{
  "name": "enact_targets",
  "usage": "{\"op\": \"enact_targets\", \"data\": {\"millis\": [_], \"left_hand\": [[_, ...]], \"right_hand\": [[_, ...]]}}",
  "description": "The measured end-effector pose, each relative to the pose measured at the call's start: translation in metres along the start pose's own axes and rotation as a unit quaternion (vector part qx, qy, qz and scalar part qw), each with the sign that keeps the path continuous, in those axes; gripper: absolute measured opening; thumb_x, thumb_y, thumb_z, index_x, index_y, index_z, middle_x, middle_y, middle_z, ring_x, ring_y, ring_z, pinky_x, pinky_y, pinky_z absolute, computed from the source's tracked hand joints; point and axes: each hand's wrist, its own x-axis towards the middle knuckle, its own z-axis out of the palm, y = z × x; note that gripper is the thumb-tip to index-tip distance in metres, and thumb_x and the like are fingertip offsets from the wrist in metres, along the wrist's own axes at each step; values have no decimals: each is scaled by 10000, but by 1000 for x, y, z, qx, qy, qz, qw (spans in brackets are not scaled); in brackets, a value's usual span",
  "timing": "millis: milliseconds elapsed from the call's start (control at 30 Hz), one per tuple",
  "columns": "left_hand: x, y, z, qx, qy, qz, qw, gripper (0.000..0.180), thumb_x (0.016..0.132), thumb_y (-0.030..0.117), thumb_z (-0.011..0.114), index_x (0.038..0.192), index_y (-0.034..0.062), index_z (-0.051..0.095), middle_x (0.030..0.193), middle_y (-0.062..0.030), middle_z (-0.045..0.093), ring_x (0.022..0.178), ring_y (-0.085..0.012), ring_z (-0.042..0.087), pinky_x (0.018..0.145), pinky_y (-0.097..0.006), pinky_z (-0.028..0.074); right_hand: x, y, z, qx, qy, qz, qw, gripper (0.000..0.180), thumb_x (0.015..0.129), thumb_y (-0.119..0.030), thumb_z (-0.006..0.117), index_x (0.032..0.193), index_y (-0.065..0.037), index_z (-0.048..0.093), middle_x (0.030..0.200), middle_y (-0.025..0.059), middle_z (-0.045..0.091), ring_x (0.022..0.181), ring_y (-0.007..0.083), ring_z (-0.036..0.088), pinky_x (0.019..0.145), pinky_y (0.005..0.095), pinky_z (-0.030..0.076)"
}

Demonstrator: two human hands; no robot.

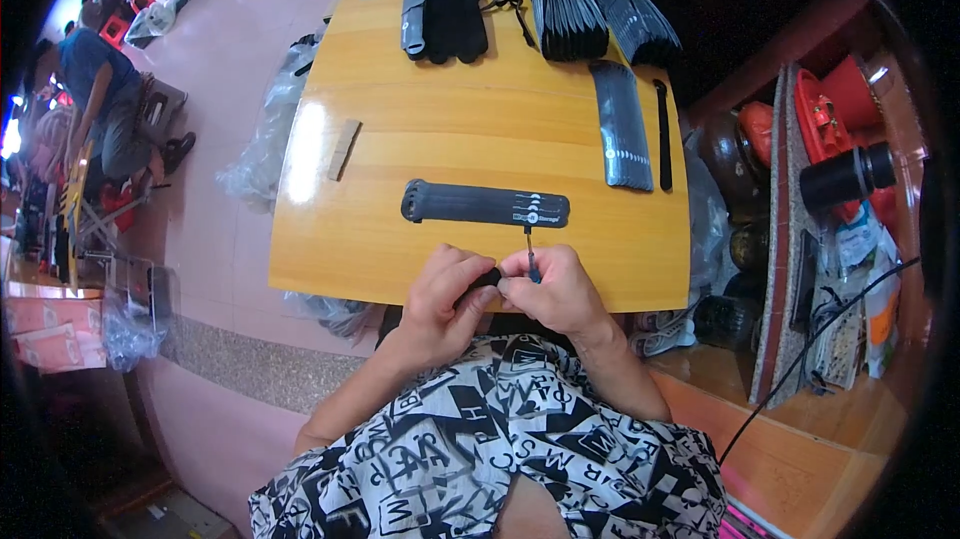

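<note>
My left hand (438, 297) is closed on a small rolled black strip (487, 280) near the table's front edge. Fingers of my right hand (562, 289) pinch at the strip's right end. A thin tool with a blue handle (533, 264) sticks up from my right hand, its slim shaft pointing away from me; its exact kind is unclear. Just beyond both hands lies a flat stack of black straps (470, 204), with rounded loop ends at the left and white print at the right. The tool's far end reaches the stack's lower edge.
Folded grey-brown card (344, 150) lies at left. At right are grey straps (622, 129) and a single black strap (663, 134). Black gloves (456, 19) and banded strap bundles (562, 9) sit at the back. A cluttered shelf (785, 239) borders the right; a seated person (110, 89) is far left.
</note>
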Motion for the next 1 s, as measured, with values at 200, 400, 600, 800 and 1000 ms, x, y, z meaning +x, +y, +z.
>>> {"op": "enact_targets", "data": {"millis": [200,400,600,800,1000], "left_hand": [[7,0,-7,41,-43,95,994,297,687,-20,668,967,-25,571,826,-136,574,727,-291,528,636,-364,425],[2,-1,-6,-7,-50,71,996,239,726,-22,646,952,-28,571,810,-139,568,710,-281,527,622,-353,425],[-5,-3,3,42,8,-6,999,154,791,4,602,940,-21,572,764,-128,543,690,-272,523,612,-337,422],[0,8,-9,23,-50,-10,998,140,792,14,603,926,-14,575,761,-144,552,670,-274,539,585,-346,428],[-11,-2,4,143,35,53,988,112,838,53,587,931,-9,584,739,-154,577,619,-299,565,554,-363,444]], "right_hand": [[-7,-22,-2,2,-55,45,997,117,799,-68,573,709,1,598,598,-3,559,473,26,468,416,182,346],[-2,-3,0,81,-68,52,993,81,800,-72,562,760,-8,591,587,11,564,445,21,451,391,171,319],[4,9,2,139,-62,56,987,75,781,-47,547,741,-14,601,621,-11,565,543,51,514,483,208,416],[-8,-4,12,55,-28,-35,997,65,777,-28,563,773,21,607,672,-27,565,626,32,478,536,204,407],[3,18,20,16,0,-92,996,76,791,-34,561,778,18,615,651,-25,557,578,43,490,507,208,390]]}}
